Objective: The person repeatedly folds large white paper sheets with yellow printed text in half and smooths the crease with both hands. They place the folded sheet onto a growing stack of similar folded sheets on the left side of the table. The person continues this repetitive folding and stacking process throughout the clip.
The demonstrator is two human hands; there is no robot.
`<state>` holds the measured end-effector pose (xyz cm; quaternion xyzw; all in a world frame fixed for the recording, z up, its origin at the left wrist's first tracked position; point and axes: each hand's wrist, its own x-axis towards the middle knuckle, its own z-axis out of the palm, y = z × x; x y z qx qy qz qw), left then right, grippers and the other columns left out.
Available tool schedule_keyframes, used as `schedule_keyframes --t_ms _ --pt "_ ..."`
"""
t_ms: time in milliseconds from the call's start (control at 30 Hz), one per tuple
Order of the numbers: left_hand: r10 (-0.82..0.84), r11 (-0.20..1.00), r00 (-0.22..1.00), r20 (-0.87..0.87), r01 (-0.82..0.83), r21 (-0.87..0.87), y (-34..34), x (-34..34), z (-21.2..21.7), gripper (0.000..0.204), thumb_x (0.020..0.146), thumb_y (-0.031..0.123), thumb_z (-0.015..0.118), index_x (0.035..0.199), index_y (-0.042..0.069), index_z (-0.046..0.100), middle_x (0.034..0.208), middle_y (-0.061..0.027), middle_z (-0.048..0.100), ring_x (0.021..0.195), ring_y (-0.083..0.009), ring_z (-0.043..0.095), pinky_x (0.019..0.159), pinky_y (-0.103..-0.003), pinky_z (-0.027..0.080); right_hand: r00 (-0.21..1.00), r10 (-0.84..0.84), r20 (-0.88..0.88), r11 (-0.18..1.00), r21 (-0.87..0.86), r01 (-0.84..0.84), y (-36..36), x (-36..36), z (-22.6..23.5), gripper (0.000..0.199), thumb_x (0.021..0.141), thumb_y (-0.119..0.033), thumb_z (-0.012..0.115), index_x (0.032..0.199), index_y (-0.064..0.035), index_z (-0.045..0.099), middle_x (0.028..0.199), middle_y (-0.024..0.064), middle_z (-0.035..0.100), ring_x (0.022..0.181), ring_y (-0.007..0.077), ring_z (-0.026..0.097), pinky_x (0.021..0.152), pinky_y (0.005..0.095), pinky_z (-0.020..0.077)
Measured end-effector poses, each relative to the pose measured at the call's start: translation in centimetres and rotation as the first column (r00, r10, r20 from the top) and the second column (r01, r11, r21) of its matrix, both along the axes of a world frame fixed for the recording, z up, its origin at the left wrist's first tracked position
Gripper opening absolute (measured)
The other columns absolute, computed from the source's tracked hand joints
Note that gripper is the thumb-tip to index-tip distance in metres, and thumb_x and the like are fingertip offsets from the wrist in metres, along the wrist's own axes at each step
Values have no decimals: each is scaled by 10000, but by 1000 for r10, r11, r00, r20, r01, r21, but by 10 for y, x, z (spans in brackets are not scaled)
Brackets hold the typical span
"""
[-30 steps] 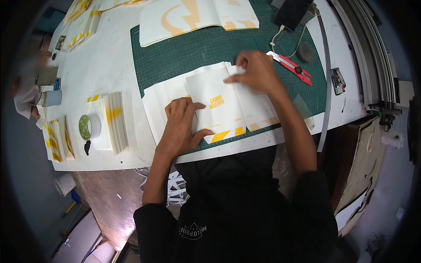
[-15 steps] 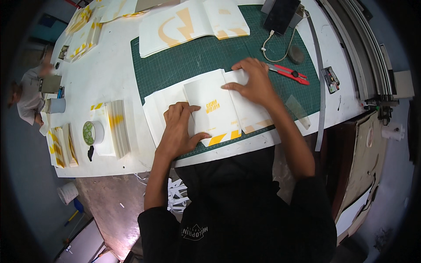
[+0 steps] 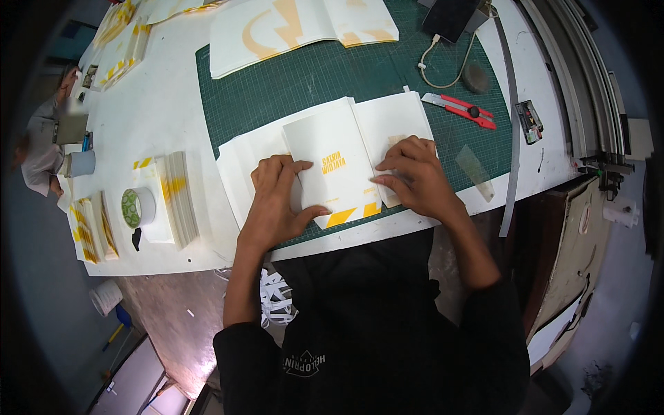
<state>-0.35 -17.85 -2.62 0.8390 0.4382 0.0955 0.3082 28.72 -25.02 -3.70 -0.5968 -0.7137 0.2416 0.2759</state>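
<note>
A white booklet with yellow printing and yellow stripes along its bottom lies between my hands. It rests on a larger white cover sheet, which spreads out to its left and right. My left hand holds the booklet's left edge, index finger on its side and thumb at the lower left corner. At the right edge, my right hand has its thumb and curled fingers on the booklet and sheet. A green cutting mat lies underneath. To the right of the sheet is a red cutter knife.
Printed sheets lie at the mat's far side. A phone-like black device with a cable stands far right, near a long metal ruler. Left are booklet stacks and a tape roll. Another person is at the far left.
My right hand has moved down from the sheet's upper edge to the booklet's lower right side. The left hand keeps its place on the booklet. The view has shifted slightly.
</note>
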Motion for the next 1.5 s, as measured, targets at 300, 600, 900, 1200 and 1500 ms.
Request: schedule_keyframes --t_ms 300,600,900,1200,1500 --pt "-30 999 998 48 28 47 1 -3 -4 856 655 319 1006 1361 69 593 1271 -154 510 1237 -357 460 1120 -469 376 998 51 41 988 141 -56 -15 0 -9 268 755 -219 934 920 -69 785 970 40 640 1006 215 583 988 426 368" --pt "-10 1000 999 -52 10 -1 2 -4 -3 873 675 312 1014 1402 160 556 1388 -191 498 1322 -405 456 1118 -497 495 996 69 48 993 92 -73 -16 1 -12 221 830 -209 900 949 -76 768 1004 73 638 1074 247 577 1021 494 337" --pt "-7 1000 997 -75 7 -8 3 -2 1 887 668 326 1008 1405 123 558 1388 -189 492 1334 -394 441 1158 -525 403 998 62 25 992 107 -64 -16 2 -11 248 810 -214 912 947 -76 758 1000 61 632 1057 243 581 1026 492 333" --pt "26 998 990 -141 -16 68 4 0 0 1195 615 489 995 1590 97 426 1695 -300 187 1588 -485 158 1288 -661 54 993 -28 113 990 138 12 22 -2 -13 273 816 -276 908 904 -75 746 940 75 664 1005 244 593 1018 502 336" --pt "39 998 990 -134 -33 47 4 0 2 1187 601 530 985 1596 165 450 1713 -268 175 1588 -491 130 1284 -670 84 980 -149 135 989 3 149 139 -1 -15 337 804 -352 921 841 -102 699 787 31 642 816 206 572 848 412 362"
